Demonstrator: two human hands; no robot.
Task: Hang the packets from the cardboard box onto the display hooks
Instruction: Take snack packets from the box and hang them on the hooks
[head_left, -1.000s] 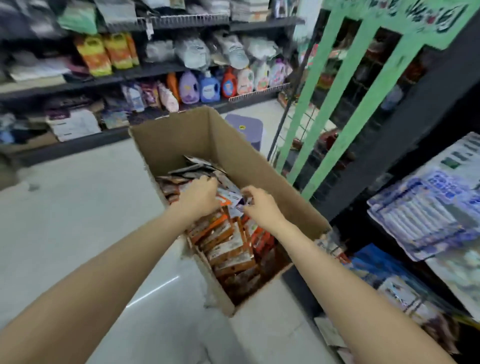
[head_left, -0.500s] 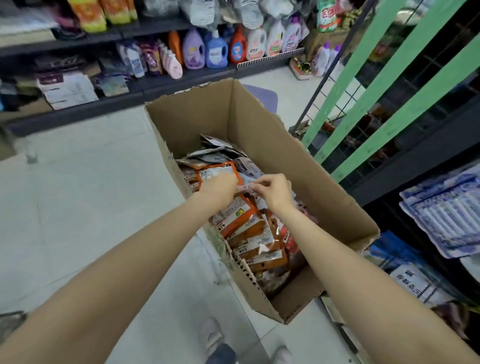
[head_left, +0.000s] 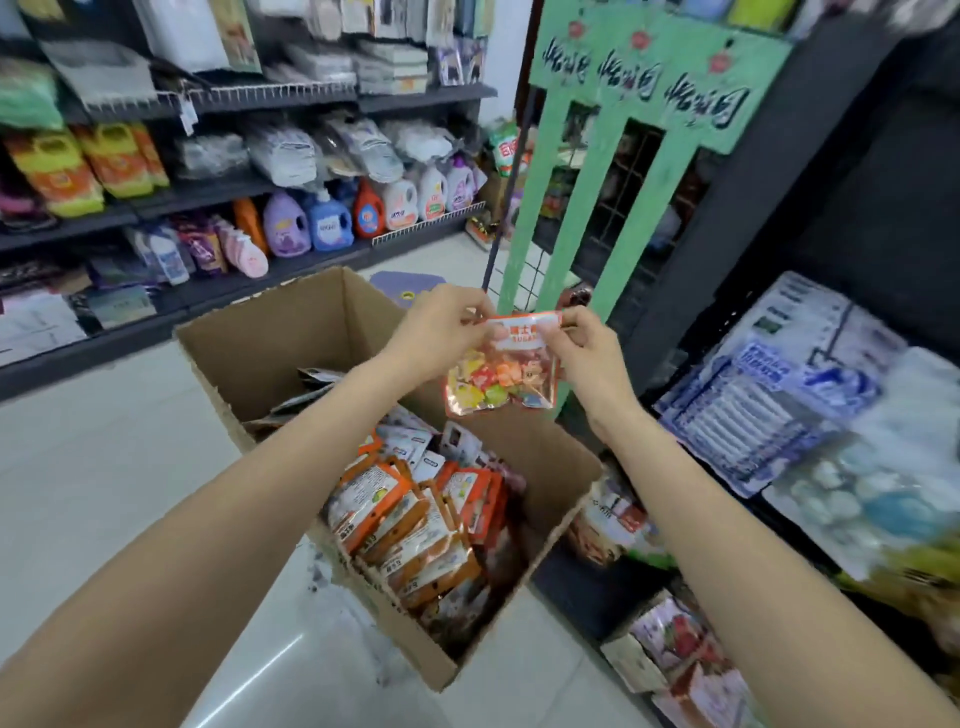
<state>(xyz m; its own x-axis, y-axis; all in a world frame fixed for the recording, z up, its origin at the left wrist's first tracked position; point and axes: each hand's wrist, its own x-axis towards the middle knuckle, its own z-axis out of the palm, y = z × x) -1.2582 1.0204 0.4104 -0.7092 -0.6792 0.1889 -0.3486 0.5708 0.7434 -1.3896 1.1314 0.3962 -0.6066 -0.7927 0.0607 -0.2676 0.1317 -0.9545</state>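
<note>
Head view shows your two hands raised together above the cardboard box (head_left: 545, 467), both pinching one sweet packet (head_left: 501, 371) by its orange top strip. Your left hand (head_left: 441, 332) nips the left end of the strip with thumb and curled fingers, and your right hand (head_left: 584, 345) nips the right end the same way. The packet hangs flat below your fingertips, its strip lying side to side between the two hands and its body drooping straight down toward the box. Whether there is a hang hole in the strip cannot be told, as your fingers cover it.

Under your forearms the box stands open on the pale tiled floor (head_left: 104, 467), still packed with more orange packets (head_left: 415, 514), so most of the job looks to be ahead.

For the coming move, the display lies to the right of your right hand, so that hand is the nearer one to lead. A dark rack (head_left: 727, 270) stands there with blue and white goods (head_left: 769, 395) already hanging; no free hook can be made out at this blur.

Just beyond your hands rises a green stand (head_left: 602, 171). Far off past your left hand, shelves of detergent bottles (head_left: 327, 221) line the aisle
</note>
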